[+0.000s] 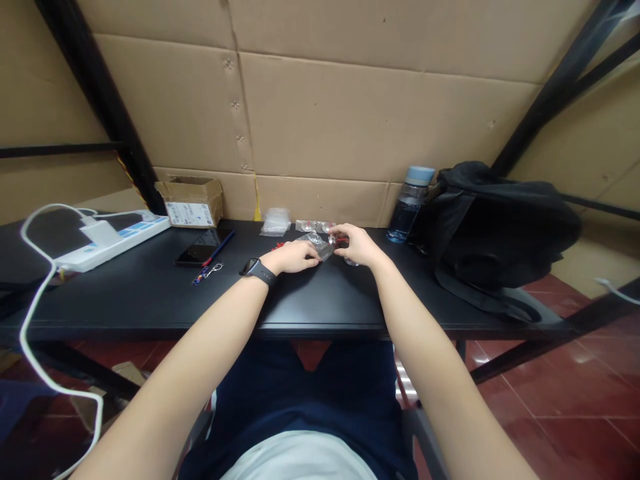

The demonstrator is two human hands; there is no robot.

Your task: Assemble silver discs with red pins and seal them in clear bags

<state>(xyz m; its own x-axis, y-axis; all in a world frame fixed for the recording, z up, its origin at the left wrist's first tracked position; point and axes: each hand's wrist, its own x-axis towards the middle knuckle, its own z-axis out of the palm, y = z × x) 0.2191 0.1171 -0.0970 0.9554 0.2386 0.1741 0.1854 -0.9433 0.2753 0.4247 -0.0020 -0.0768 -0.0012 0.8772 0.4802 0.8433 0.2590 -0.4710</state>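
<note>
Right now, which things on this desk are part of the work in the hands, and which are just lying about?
In hand: left hand on clear plastic bag; right hand on small red parts.

Lying about: water bottle, black backpack, phone, pen, cardboard box, power strip.

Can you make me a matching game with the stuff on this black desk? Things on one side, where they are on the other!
Things:
1. clear blue-capped plastic water bottle
2. small brown cardboard box
3. white power strip
4. crinkly clear plastic bag

Places:
A. far left of the black desk, with a white charger plugged in
B. between the left hand and right hand
C. beside the black backpack
D. against the cardboard wall, left of centre

Pairs: 1-C, 2-D, 3-A, 4-B
</note>
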